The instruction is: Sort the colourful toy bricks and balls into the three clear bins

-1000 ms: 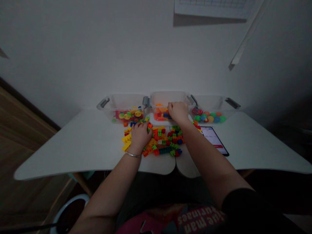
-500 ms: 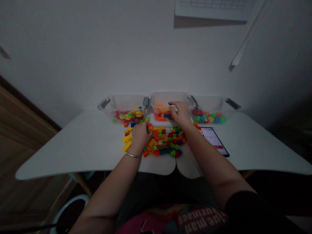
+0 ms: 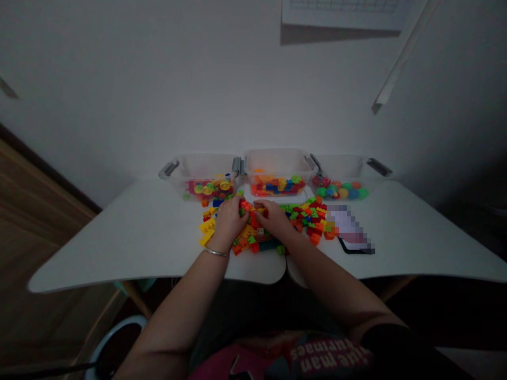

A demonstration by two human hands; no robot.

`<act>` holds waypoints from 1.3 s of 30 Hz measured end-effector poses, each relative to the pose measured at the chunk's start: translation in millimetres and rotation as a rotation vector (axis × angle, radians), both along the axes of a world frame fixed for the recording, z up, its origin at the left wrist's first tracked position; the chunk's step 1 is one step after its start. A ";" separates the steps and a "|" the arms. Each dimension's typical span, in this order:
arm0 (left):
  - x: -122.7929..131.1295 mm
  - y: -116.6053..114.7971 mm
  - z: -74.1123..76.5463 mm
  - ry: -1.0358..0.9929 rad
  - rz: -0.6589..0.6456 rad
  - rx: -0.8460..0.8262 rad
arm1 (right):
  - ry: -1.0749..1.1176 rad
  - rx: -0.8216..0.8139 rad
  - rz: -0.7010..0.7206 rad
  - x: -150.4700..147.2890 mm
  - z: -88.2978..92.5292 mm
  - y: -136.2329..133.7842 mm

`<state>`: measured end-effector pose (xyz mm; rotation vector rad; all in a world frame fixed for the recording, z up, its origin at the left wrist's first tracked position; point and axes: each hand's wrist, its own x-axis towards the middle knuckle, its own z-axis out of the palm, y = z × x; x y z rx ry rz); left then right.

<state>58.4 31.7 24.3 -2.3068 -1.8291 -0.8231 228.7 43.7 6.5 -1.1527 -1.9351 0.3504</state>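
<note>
A pile of colourful toy bricks (image 3: 312,219) is spread over the middle of the white table. My left hand (image 3: 231,219) rests at the left part of the pile, its fingers curled beside a red-orange brick (image 3: 245,205); whether it grips that brick is unclear. Close to its right, my right hand (image 3: 273,217) has thumb and fingers bent together over the bricks, and anything between them is too small to make out. Behind both hands, the middle clear bin (image 3: 279,158) holds orange, blue and yellow bricks.
The left clear bin (image 3: 208,163) contains mixed small toys, the right one (image 3: 343,166) coloured balls. A phone (image 3: 350,229) lies right of the pile. The white table (image 3: 119,237) has a notched front edge. A wall rises behind the bins.
My right hand has moved from above the middle bin down and toward me to the pile, beside my left hand. My left hand has hardly moved.
</note>
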 end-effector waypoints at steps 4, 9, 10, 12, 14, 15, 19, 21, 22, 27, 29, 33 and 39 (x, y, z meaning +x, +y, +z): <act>-2.1 2.4 -6.3 -0.004 -0.121 0.045 | -0.033 -0.030 0.009 -1.0 -3.2 -1.4; -3.7 4.1 -6.1 0.005 -0.214 0.027 | -0.027 -0.079 0.028 0.9 -1.6 1.5; -4.0 4.4 -5.8 -0.002 -0.220 0.028 | -0.024 -0.083 0.031 0.9 -1.9 2.1; -4.6 4.7 -5.8 -0.020 -0.239 0.036 | -0.010 -0.088 0.036 0.6 -2.8 3.1; -4.8 4.7 -6.4 -0.038 -0.257 0.050 | 0.019 -0.102 0.044 0.3 -3.7 3.8; -4.7 4.6 -6.8 -0.047 -0.261 0.055 | 0.038 -0.111 0.048 0.1 -4.2 4.1; -2.9 2.9 -6.6 -0.057 -0.266 0.062 | 0.093 -0.137 0.060 -1.0 -5.2 4.8; -1.5 1.7 -5.6 -0.045 -0.258 0.056 | 0.084 -0.132 0.071 -1.8 -5.2 4.7; -0.8 1.2 -5.1 -0.040 -0.245 0.048 | 0.074 -0.125 0.072 -2.2 -5.1 4.5; 1.2 0.3 -4.0 -0.009 -0.197 0.027 | 0.020 -0.097 0.060 -3.5 -4.5 3.6; 1.2 0.5 -3.5 0.003 -0.203 0.027 | 0.025 -0.098 0.064 -3.6 -4.5 3.7; 1.5 0.2 -1.3 0.020 -0.187 0.019 | 0.116 -0.105 0.075 -3.5 -4.9 4.8; 4.8 -3.0 0.2 0.046 -0.106 0.006 | 0.175 -0.105 0.026 -1.9 -6.7 5.5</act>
